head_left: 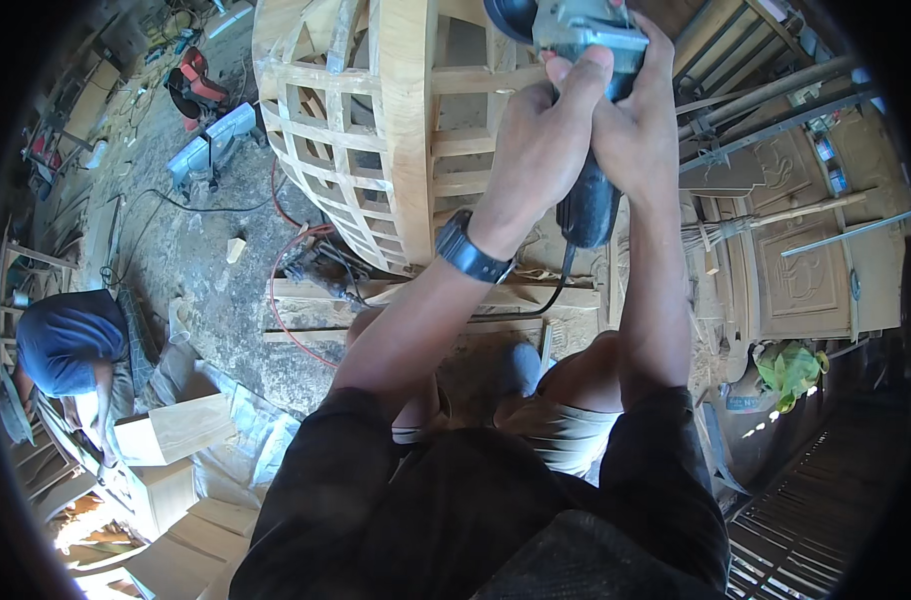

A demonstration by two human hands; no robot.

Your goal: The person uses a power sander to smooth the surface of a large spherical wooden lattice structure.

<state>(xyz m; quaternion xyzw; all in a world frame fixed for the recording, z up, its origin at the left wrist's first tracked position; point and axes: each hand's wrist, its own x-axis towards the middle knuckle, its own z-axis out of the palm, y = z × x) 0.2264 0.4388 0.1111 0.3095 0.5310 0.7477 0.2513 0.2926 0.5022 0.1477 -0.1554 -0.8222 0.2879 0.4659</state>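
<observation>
Both my hands grip an angle grinder (589,205) with a grey-green gear head and a dark handle, at the upper right of the wooden frame. My left hand (546,140), with a black watch at the wrist, is closed on it, thumb up by the gear head. From the other side my right hand (638,135) wraps round the body. The round dark disc (513,15) shows partly at the top edge, by the curved wooden lattice frame (406,130); whether they touch I cannot tell. A black cord (564,285) trails from the handle.
A person in a blue shirt (71,340) bends over at the left, by wooden boards (176,432). A red-and-black power tool (198,85) stands on the floor, far left. Carved door panels (801,285) lean at the right. A red hose (273,290) crosses the floor near my feet.
</observation>
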